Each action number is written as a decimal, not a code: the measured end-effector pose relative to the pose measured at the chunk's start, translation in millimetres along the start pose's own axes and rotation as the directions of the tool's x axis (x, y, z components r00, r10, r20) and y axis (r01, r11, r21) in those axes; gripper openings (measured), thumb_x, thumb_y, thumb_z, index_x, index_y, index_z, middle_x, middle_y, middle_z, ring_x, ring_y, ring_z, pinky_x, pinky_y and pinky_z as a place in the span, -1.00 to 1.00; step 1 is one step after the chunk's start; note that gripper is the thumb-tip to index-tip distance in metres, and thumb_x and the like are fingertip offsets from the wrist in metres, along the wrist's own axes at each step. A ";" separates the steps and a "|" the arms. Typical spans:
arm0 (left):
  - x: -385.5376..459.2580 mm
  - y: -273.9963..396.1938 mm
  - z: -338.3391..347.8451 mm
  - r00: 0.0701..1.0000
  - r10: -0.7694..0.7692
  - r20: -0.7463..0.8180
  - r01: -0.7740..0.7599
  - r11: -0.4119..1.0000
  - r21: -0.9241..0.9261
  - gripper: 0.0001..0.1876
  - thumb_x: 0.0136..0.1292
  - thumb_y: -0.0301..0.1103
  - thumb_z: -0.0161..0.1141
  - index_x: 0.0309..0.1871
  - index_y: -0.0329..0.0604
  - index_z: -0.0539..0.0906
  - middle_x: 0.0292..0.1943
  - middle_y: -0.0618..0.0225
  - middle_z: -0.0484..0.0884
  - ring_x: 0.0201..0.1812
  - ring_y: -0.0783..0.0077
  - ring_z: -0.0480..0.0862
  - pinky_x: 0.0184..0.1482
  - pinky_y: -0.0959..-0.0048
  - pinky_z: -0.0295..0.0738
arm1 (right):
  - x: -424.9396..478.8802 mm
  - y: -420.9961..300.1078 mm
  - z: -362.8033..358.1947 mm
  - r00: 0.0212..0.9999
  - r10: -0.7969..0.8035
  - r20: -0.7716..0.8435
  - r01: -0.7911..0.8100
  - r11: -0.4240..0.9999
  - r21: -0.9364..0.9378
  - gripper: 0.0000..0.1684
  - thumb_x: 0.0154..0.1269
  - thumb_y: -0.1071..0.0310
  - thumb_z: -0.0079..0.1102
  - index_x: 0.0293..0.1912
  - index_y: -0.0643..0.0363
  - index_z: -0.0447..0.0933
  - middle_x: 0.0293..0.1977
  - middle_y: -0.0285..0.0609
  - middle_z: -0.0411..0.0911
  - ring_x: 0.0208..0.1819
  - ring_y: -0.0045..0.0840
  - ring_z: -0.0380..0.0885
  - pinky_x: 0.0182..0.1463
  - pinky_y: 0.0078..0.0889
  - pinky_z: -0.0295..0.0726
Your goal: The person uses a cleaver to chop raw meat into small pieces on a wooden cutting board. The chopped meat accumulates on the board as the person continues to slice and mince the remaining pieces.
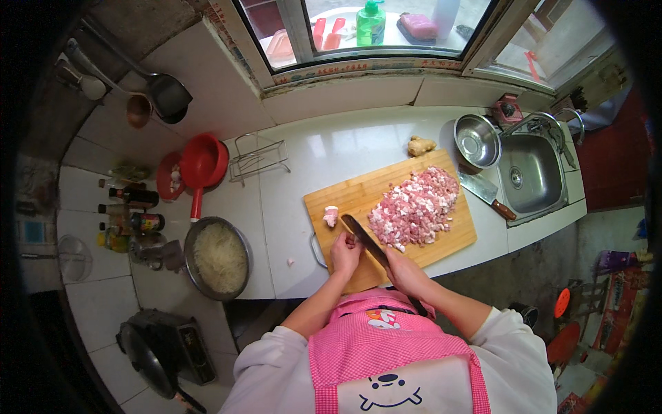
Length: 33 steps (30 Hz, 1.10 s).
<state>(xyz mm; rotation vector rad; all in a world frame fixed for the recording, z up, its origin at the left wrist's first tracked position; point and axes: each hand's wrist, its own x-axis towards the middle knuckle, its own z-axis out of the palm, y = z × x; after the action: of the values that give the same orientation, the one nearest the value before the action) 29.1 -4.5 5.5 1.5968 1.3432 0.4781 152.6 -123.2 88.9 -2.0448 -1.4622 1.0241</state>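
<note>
My right hand (406, 270) grips a knife with a dark blade (362, 238), which slants up and left over a wooden cutting board (331, 195). Close against the blade's left side is my left hand (346, 254), its fingers curled in. Whether a bit of meat sits in those fingers cannot be made out. A small chunk of pink and white meat (330, 216) lies on the board just beyond the knife tip. To the right of the blade spreads a large heap of diced raw meat (416, 209).
Behind the board lies ginger root (421, 145). A cleaver (483, 191) and a steel bowl (477, 141) are beside the sink (538, 176). At left are a bowl of pale shreds (220, 257), a wire rack (258, 158), a red plastic ladle (204, 161), several bottles (135, 196) and a wok (147, 359).
</note>
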 end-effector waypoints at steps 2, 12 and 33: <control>1.1 -5.6 1.4 1.000 0.005 0.004 -0.005 1.000 0.002 -0.84 0.01 -0.47 0.28 -0.42 -0.25 0.48 -0.54 0.28 0.54 -0.54 0.42 0.55 -0.42 0.45 0.47 | 18.1 -4.2 1.8 0.999 -0.018 -0.034 0.019 0.999 0.030 -0.68 0.21 0.44 -0.01 -0.06 0.30 0.22 -0.33 0.26 0.44 -0.28 0.15 0.46 -0.22 0.03 0.45; 1.3 -7.5 1.6 0.999 -0.025 -0.022 0.024 1.000 -0.009 -0.84 0.01 -0.46 0.28 -0.42 -0.22 0.49 -0.53 0.27 0.55 -0.50 0.38 0.58 -0.39 0.40 0.49 | -35.3 4.1 4.1 1.000 0.024 0.020 -0.023 0.998 -0.054 -0.71 0.17 0.51 -0.10 -0.07 0.29 0.23 -0.28 0.21 0.45 -0.33 0.09 0.48 -0.25 0.04 0.46; -6.5 -4.4 -4.0 0.998 -0.049 -0.035 0.050 0.999 0.016 -0.80 0.04 -0.40 0.34 -0.41 -0.24 0.51 -0.54 0.30 0.62 -0.47 0.43 0.65 -0.37 0.48 0.53 | -37.4 -9.5 -1.6 0.999 -0.039 -0.030 0.033 0.982 -0.184 -0.55 0.19 0.43 -0.04 0.10 0.19 0.23 -0.30 0.11 0.49 -0.35 -0.03 0.54 -0.33 -0.04 0.53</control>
<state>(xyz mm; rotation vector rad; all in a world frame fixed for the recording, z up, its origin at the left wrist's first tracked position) 21.6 -9.1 5.4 1.5719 1.4131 0.4670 141.4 -154.5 108.5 -2.1417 -1.6226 0.8646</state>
